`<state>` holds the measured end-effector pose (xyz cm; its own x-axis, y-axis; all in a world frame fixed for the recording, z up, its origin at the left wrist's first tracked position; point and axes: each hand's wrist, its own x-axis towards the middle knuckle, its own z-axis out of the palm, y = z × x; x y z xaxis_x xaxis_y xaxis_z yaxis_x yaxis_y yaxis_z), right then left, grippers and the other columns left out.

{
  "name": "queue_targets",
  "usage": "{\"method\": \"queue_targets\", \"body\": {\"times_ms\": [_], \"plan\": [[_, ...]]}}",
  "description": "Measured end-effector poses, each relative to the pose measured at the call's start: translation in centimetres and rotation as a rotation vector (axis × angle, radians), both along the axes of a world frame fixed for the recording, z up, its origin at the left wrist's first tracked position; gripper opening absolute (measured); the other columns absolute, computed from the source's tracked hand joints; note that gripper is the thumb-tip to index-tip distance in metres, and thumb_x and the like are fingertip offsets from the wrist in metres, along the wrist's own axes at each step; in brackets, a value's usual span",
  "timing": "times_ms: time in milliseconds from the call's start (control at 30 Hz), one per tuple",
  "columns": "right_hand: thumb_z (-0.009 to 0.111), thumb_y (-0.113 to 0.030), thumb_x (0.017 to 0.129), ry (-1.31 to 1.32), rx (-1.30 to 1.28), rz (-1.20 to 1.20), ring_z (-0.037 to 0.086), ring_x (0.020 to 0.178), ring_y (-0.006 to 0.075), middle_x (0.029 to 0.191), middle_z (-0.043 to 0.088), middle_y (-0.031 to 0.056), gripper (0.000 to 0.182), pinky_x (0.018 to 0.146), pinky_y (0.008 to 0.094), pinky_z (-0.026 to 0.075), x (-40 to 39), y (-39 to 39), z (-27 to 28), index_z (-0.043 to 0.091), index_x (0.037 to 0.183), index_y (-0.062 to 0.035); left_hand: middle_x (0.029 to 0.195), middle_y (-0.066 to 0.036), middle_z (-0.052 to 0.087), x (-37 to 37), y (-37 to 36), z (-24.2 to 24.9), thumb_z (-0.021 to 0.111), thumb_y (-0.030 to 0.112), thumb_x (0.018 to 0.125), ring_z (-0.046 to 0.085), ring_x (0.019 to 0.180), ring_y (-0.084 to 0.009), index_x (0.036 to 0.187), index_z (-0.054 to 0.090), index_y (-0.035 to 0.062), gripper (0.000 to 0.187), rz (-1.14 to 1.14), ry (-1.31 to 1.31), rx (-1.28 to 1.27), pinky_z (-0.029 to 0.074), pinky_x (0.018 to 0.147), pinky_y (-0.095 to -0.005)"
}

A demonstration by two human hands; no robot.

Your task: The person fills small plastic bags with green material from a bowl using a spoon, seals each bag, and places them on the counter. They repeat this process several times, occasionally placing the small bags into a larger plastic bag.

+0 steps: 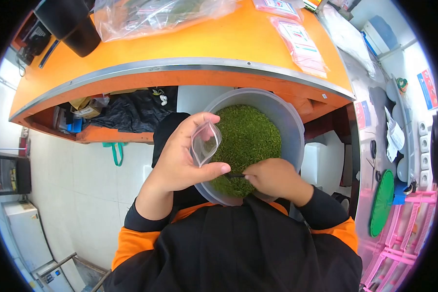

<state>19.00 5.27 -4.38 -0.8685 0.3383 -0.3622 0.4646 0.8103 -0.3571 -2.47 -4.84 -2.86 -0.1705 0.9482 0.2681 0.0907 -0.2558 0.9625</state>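
My left hand (173,163) holds a small clear plastic pouch (205,146), its mouth spread wide and facing up. Below it stands a translucent plastic tub (297,127), partly filled with finely chopped green dried herb (250,131). Over the near part of the herb, my right hand (276,179) is closed around a black spoon (236,175). The spoon's dark end points left, close to my left thumb and below the pouch. Much of its handle is hidden in my right fist.
An orange table (190,46) with a metal edge stands ahead, bearing a large clear plastic bag (151,19), a black cup (70,27) and pink-and-white packets (301,45). Its shelf holds black plastic (126,114). At right are a green round lid (382,203), scissors (373,158) and a pink rack (389,248).
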Motion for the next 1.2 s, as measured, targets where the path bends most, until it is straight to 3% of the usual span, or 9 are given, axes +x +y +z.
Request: {"method": "queue_targets", "body": {"times_ms": [167, 233, 367, 467, 567, 767, 867, 1100, 1200], "plan": [[0.059, -0.02, 0.08, 0.264, -0.117, -0.236, 0.062, 0.067, 0.0304, 0.074, 0.065, 0.0137, 0.019, 0.061, 0.0361, 0.049, 2.8, 2.7, 3.5, 0.069, 0.086, -0.005, 0.111, -0.006, 0.046, 1.5, 1.2, -0.1, 0.08, 0.014, 0.064, 0.045, 0.106, -0.0176, 0.121, 0.045, 0.006, 0.068, -0.01, -0.07, -0.023, 0.036, 0.094, -0.0302], [0.063, -0.015, 0.078, 0.354, -0.122, -0.338, 0.062, 0.062, 0.0265, 0.072, 0.064, 0.0139, 0.017, 0.058, 0.0315, 0.047, 3.9, 3.1, 5.7, 0.068, 0.085, -0.0015, 0.115, -0.009, 0.047, 1.8, 1.9, -0.5, 0.08, 0.015, 0.065, 0.044, 0.111, -0.0226, 0.122, 0.045, 0.0054, 0.068, -0.002, 0.057, -0.02, 0.034, 0.096, -0.0334], [0.064, -0.014, 0.077, 0.44, -0.074, -0.543, 0.061, 0.06, 0.0262, 0.07, 0.064, 0.0144, 0.016, 0.056, 0.0301, 0.047, 5.9, 3.2, 8.5, 0.068, 0.084, 0.0, 0.118, -0.015, 0.048, 2.9, 3.0, 0.0, 0.079, 0.019, 0.065, 0.042, 0.116, -0.0315, 0.122, 0.045, 0.0041, 0.067, -0.006, 0.397, -0.061, 0.032, 0.1, -0.0392], [0.067, -0.014, 0.074, 0.597, 0.102, -0.505, 0.06, 0.06, 0.0241, 0.068, 0.063, 0.0101, 0.012, 0.055, 0.0306, 0.046, 5.9, 2.6, 8.8, 0.068, 0.08, -0.0033, 0.119, -0.017, 0.049, 4.2, 3.9, -0.3, 0.078, 0.022, 0.065, 0.041, 0.117, -0.0342, 0.121, 0.047, 0.0026, 0.067, -0.071, 0.413, -0.187, 0.032, 0.1, -0.0407], [0.07, -0.013, 0.07, 0.635, 0.46, -0.323, 0.057, 0.059, 0.0231, 0.067, 0.06, 0.0063, 0.009, 0.053, 0.0325, 0.045, 5.1, 1.9, 8.2, 0.067, 0.076, -0.0074, 0.117, -0.017, 0.05, 5.3, 4.2, -0.5, 0.079, 0.023, 0.064, 0.042, 0.117, -0.0336, 0.12, 0.047, 0.0, 0.069, -0.025, 0.425, -0.225, 0.035, 0.099, -0.0398], [0.072, -0.012, 0.067, 0.718, 0.635, -0.307, 0.054, 0.06, 0.0219, 0.068, 0.058, 0.0034, 0.012, 0.052, 0.0327, 0.043, 4.9, 1.5, 8.6, 0.065, 0.077, -0.0099, 0.109, -0.015, 0.051, 5.5, 4.1, -0.8, 0.08, 0.023, 0.063, 0.045, 0.11, -0.0326, 0.117, 0.047, 0.0021, 0.066, 0.045, 0.379, -0.222, 0.037, 0.095, -0.0396], [0.071, -0.015, 0.068, 0.708, 0.651, -0.426, 0.055, 0.063, 0.0208, 0.068, 0.058, 0.0022, 0.011, 0.055, 0.0332, 0.042, 5.4, 2.5, 8.2, 0.065, 0.077, -0.0115, 0.105, -0.013, 0.051, 5.7, 4.0, -0.9, 0.079, 0.021, 0.063, 0.047, 0.106, -0.0314, 0.114, 0.048, 0.0045, 0.062, 0.114, 0.46, -0.18, 0.036, 0.094, -0.0415], [0.067, -0.018, 0.073, 0.769, 0.307, -0.2, 0.059, 0.069, 0.0208, 0.072, 0.059, 0.0016, 0.015, 0.06, 0.0339, 0.039, 0.8, 0.2, 5.1, 0.065, 0.087, -0.0143, 0.104, -0.01, 0.052, 6.9, 4.1, -1.9, 0.078, 0.017, 0.062, 0.047, 0.104, -0.0305, 0.115, 0.046, 0.0084, 0.063, 0.275, 0.604, -0.016, 0.029, 0.097, -0.0511], [0.066, -0.015, 0.073, 0.79, 0.308, -0.224, 0.059, 0.067, 0.0209, 0.073, 0.059, 0.002, 0.014, 0.059, 0.0339, 0.039, 0.5, 0.6, 4.3, 0.064, 0.087, -0.0138, 0.104, -0.01, 0.054, 6.8, 3.9, -0.9, 0.079, 0.017, 0.063, 0.048, 0.106, -0.0295, 0.122, 0.043, 0.0077, 0.07, 0.301, 0.656, 0.117, 0.032, 0.098, -0.0464]]}}
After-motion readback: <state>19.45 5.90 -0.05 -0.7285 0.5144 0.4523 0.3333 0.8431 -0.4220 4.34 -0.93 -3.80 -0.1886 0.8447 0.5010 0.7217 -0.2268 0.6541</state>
